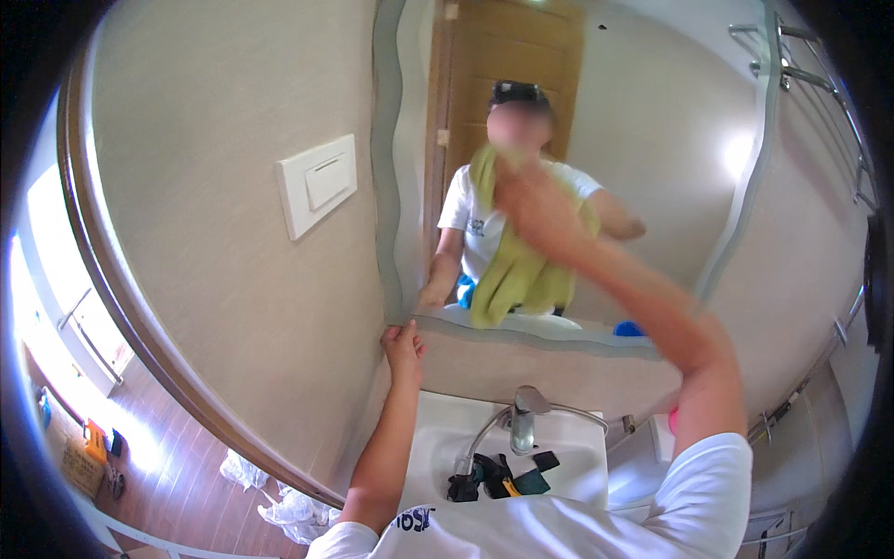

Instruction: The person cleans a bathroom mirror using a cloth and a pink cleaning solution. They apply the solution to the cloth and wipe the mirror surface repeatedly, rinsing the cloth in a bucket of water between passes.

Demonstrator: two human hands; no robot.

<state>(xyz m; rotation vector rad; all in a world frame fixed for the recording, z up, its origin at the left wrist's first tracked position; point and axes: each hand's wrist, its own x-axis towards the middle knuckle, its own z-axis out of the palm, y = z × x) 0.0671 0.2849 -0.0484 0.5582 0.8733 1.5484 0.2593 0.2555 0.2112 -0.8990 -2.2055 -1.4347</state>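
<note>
A wavy-edged wall mirror (646, 105) hangs in front of me and reflects a person in a white shirt. Blurred by motion, my right hand (534, 202) is raised before the glass with a yellow-green cloth (520, 279) in its grip. The cloth hangs down below the hand, and its reflection merges with it. At the mirror's lower left corner, the fingers of my left hand (404, 344) touch the edge, partly curled; whether they grip it is unclear.
Below the mirror is a white washbasin (436, 426) with a chrome faucet (524, 419). Dark items (499, 475) lie in the basin. A light switch (318, 185) is on the left wall, and a metal towel rack (810, 73) is at upper right. Plastic bags (297, 513) lie on the floor.
</note>
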